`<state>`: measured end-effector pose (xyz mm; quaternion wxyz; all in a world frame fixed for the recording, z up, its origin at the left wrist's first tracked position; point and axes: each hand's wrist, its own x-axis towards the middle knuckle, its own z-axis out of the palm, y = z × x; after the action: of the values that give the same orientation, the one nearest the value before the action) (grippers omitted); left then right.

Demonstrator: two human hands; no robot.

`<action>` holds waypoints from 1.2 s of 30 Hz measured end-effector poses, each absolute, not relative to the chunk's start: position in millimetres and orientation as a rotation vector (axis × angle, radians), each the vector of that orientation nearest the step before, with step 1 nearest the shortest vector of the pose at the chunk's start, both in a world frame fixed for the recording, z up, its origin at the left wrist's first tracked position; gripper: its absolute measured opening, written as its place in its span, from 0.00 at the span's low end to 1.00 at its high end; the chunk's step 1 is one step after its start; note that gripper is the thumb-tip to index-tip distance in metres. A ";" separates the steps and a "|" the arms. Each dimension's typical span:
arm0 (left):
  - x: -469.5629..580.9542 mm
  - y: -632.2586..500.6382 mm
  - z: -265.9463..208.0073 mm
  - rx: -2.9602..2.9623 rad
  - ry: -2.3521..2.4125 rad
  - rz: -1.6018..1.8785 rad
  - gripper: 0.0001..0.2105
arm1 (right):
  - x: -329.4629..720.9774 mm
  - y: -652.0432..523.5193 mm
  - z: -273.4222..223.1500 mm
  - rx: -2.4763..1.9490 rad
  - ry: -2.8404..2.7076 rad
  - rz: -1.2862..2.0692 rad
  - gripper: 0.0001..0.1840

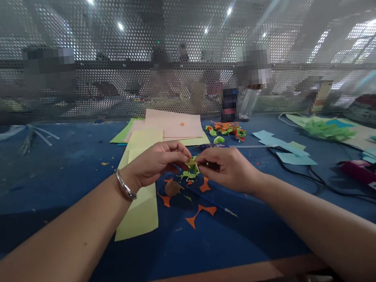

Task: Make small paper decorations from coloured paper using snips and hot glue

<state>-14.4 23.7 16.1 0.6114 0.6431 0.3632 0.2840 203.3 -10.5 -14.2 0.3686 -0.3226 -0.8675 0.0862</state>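
A small folded piece of yellow-green paper is pinched between both hands above the blue table. My left hand, with a silver bracelet at its wrist, grips its left side with closed fingers. My right hand has its fingertips closed on the right side. Below the hands lie green paper scraps, orange cut-offs and a round brown disc. A thin blue stick with a whitish tip slants across the table beneath my right hand.
Yellow sheets and pink sheets lie left and behind. Small green and orange paper pieces are piled at the back. Light-blue papers, black cables and a magenta power strip are on the right. A perforated screen stands behind.
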 end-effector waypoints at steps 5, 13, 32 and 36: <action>-14.3 24.0 14.4 1.493 0.829 0.642 0.03 | 202.4 -11.3 -15.0 -0.800 -2.234 0.215 0.07; -14.4 25.3 8.5 1.513 0.816 0.620 0.03 | 201.1 -12.9 -14.1 -0.833 -2.294 0.197 0.07; -13.8 24.4 11.1 1.567 0.867 0.561 0.11 | 199.7 -16.0 -12.5 -0.893 -2.295 0.238 0.05; -14.4 24.5 10.9 1.557 0.850 0.514 0.09 | 198.2 -18.0 -12.1 -0.906 -2.284 0.251 0.04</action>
<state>-14.4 24.5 10.9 0.6029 0.6725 0.3673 0.2219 198.2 -18.0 -12.1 0.3293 -0.3464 -0.8731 0.0958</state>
